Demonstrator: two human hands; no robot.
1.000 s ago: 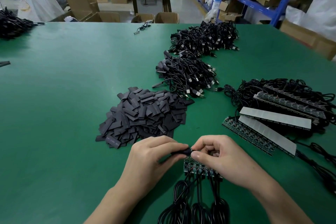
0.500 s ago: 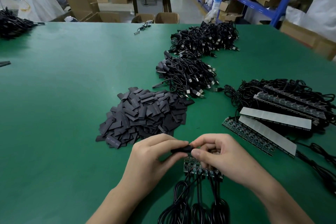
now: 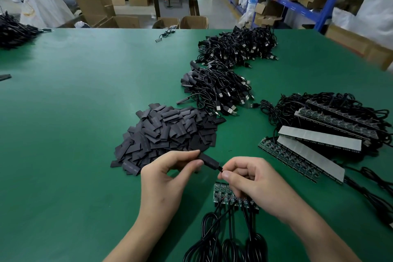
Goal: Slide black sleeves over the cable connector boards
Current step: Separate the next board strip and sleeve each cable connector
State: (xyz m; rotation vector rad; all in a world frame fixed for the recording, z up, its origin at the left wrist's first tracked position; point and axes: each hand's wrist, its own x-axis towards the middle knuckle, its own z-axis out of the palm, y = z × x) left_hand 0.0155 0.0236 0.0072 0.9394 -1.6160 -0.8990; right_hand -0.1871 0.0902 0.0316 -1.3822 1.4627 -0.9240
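Note:
My left hand (image 3: 168,178) pinches one end of a black sleeve (image 3: 209,161) between thumb and forefinger, just above the table. My right hand (image 3: 253,178) pinches the thin black cable at the sleeve's other end. Under my right hand lies a strip of small green connector boards (image 3: 223,194), joined side by side, with black cables (image 3: 225,240) running toward me in coils. A heap of loose black sleeves (image 3: 168,134) lies just beyond my left hand.
The green table (image 3: 74,112) carries piles of black USB cables (image 3: 217,89) at centre right and farther back (image 3: 240,48). Stacked board strips with grey backing (image 3: 314,140) and their cables lie at the right. Another cable pile (image 3: 14,32) sits far left.
My hands have moved apart. The sleeve, earlier almost hidden between my fingertips, now shows at full length between them, with my left hand drawn to the left.

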